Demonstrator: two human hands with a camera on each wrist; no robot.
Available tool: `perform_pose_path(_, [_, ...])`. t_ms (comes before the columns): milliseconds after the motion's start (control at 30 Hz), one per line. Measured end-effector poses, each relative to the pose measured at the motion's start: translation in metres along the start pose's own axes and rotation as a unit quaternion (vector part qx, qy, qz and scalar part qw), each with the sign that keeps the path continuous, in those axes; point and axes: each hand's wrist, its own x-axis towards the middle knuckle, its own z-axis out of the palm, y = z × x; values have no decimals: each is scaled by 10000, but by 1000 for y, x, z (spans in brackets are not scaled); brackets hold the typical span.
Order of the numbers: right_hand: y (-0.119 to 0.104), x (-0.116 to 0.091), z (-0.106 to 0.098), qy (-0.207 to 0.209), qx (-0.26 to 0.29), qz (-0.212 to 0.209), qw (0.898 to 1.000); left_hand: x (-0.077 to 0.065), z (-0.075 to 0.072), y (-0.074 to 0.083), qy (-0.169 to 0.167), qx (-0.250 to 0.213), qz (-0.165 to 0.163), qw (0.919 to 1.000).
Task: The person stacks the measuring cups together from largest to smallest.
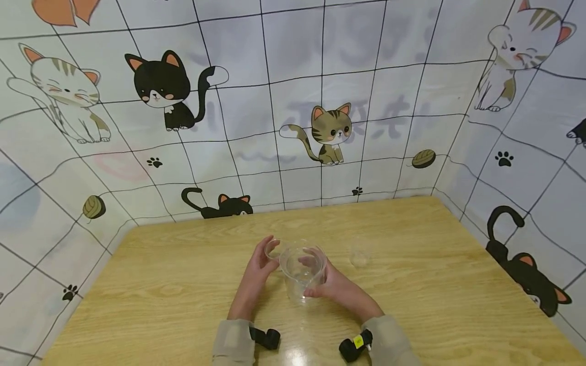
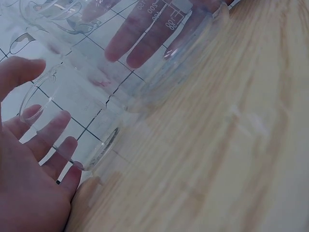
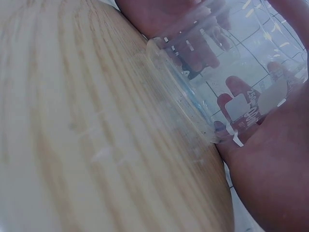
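From my remote seat, the left edge of the wooden table (image 1: 151, 305) slants down from the back corner, beside the cat-patterned cloth wall (image 1: 293, 61), and I have a broad stretch of bare wood between that edge and the left hand (image 1: 262, 263). Its thumb and fingers curl round a small clear glass (image 2: 86, 118), thumb at the rim; I can't tell whether the glass touches the wood. Just to its right, near the middle of the table, a larger clear beaker (image 1: 299, 277) stands upright, so I see little room between the two vessels. The right hand (image 1: 333, 280) grips the beaker's right side, thumb in front, fingers behind. Farther right, apart from that hand, another clear glass (image 1: 359, 258) stands on the table, with more wood reaching to the right edge. The back edge runs along the wall.

For writing, I make out faint, unreadable lettering on the cloth. The beaker carries white measuring marks; one seems to read 250 ml, though it's rotated and blurred. A yellow label (image 1: 358, 341) sits on the right wrist camera (image 1: 351, 351), too small to read.
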Motion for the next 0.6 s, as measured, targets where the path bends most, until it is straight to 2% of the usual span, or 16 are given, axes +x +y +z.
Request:
perform_pose_path(167, [-2, 0, 0, -24, 57, -20, 10000, 6, -3, -16, 172, 231, -109, 9995])
perform_pose_path(267, [-2, 0, 0, -42, 51, 8, 10000, 8, -2, -20, 255, 355, -105, 9990])
perform_pose_path(433, [-1, 1, -1, -29, 45, 8, 10000, 8, -2, -17, 377, 417, -104, 9984])
perform_pose_path(600, [-3, 0, 0, -20, 38, 7, 10000, 4, -1, -5, 362, 236, -185, 9989])
